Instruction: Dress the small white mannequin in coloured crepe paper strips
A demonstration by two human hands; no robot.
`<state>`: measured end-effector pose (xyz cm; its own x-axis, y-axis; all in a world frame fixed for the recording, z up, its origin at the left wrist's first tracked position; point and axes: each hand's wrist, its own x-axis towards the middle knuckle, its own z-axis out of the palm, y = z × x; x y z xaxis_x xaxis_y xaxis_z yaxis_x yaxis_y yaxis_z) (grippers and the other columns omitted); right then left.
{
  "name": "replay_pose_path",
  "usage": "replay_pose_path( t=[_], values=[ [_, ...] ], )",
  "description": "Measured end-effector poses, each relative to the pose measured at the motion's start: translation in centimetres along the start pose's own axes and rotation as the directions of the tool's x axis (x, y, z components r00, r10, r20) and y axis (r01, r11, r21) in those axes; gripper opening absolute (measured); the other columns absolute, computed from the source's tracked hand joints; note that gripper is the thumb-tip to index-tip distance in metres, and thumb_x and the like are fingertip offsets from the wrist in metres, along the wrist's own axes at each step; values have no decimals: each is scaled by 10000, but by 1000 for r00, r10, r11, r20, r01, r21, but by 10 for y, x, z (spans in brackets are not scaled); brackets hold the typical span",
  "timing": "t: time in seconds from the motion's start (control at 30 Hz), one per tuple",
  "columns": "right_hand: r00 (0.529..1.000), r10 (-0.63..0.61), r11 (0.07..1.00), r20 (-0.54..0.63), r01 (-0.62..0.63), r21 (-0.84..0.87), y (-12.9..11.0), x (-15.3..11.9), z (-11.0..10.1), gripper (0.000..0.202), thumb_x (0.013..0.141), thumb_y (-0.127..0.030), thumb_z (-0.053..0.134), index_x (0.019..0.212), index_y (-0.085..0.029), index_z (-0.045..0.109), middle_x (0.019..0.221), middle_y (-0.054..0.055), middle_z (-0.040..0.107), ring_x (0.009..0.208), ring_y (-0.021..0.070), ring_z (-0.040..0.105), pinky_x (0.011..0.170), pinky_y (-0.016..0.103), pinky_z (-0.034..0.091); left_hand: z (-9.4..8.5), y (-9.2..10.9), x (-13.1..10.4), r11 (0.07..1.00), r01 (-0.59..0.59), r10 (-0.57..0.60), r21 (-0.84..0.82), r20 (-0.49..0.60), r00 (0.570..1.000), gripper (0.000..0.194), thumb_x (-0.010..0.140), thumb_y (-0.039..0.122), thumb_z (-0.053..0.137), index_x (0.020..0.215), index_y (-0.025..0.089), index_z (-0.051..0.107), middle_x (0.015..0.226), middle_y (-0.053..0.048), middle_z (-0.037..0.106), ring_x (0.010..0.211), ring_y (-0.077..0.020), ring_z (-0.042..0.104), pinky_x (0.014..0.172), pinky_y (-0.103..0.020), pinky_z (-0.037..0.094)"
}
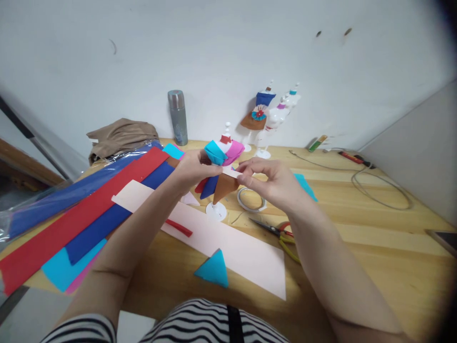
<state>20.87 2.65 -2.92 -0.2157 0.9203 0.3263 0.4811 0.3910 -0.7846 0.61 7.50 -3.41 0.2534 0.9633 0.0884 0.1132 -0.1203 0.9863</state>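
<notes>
A small white dress form (216, 211) stands on its round base in front of me, wearing a turquoise and magenta top (224, 151) and a red, blue and brown skirt (225, 188). A narrow pale strip (231, 171) lies across its waist. My left hand (198, 166) is closed at the waist, its thumb pressing the strip's left part; its other fingers are partly hidden behind the form. On the right, my right hand (262, 178) pinches the strip's other end between thumb and fingertips.
Scissors (280, 232) and a coil of white wire (251, 200) lie near my right hand. Long red (85, 209) and pale pink sheets (228, 238) cover the left and front. More dress forms (278, 116), a flask (177, 116) and a cable (357, 176) are farther back.
</notes>
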Motion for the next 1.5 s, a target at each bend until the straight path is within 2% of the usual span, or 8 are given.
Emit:
replay_pose_path(
  t=[0.2,0.57,0.63,0.77,0.97,1.13,1.27,1.5],
  values=[
    [988,72,993,136,-58,-107,8,3,-11,270,818,-399,695,602,-248,637,888,69,755,917,298,701,869,460,505,-5,2,4,998,30,-28,-56,40,999,205,498,251,755,639,142,656,653,11,604,670,-136,552,659,-287,450],
    [891,146,988,430,-151,-23,29,14,-21,379,721,-589,742,647,-218,719,769,52,716,733,209,626,735,364,479,-22,-4,11,981,-7,45,-194,195,980,265,551,194,824,796,127,748,761,-34,713,784,-206,671,837,-364,526],
    [901,197,980,387,-174,-95,29,14,-26,373,731,-588,726,682,-218,729,771,56,721,749,221,629,732,367,473,-24,-4,11,967,-31,79,-253,181,980,282,550,188,835,812,133,746,761,-27,715,790,-202,678,851,-356,527],
    [949,275,948,153,-241,-209,28,11,-36,289,803,-500,680,735,-223,726,858,81,760,819,262,664,766,397,478,-27,0,10,939,-14,55,-343,109,992,257,543,186,841,774,141,738,758,-13,711,739,-158,651,758,-287,516],
    [980,179,969,-92,-191,-157,31,9,-43,302,778,-510,673,701,-220,708,770,66,715,771,250,620,716,378,458,-28,1,9,925,62,-36,-374,76,996,178,581,230,839,648,150,694,708,-26,696,691,-138,619,685,-260,497],
    [976,171,971,-133,-190,-143,26,7,-40,338,735,-538,666,706,-204,714,698,47,686,710,213,577,696,355,419,-26,-5,6,947,68,-61,-314,32,998,275,563,200,850,538,176,577,501,56,518,481,-66,430,515,-223,360],
    [980,162,974,-119,-178,-139,19,4,-38,324,749,-529,658,692,-213,701,651,35,645,674,211,567,682,356,420,-22,-4,-1,961,50,-45,-273,25,999,223,538,228,851,653,151,677,608,11,646,562,-114,566,586,-247,438],
    [985,132,986,-108,-142,-91,14,-8,-40,271,788,-480,694,714,-220,710,698,58,671,689,227,597,702,384,469,-16,1,-7,970,-243,236,-23,-171,957,186,620,251,841,686,146,702,607,36,615,590,-112,542,595,-249,412]
  ],
)
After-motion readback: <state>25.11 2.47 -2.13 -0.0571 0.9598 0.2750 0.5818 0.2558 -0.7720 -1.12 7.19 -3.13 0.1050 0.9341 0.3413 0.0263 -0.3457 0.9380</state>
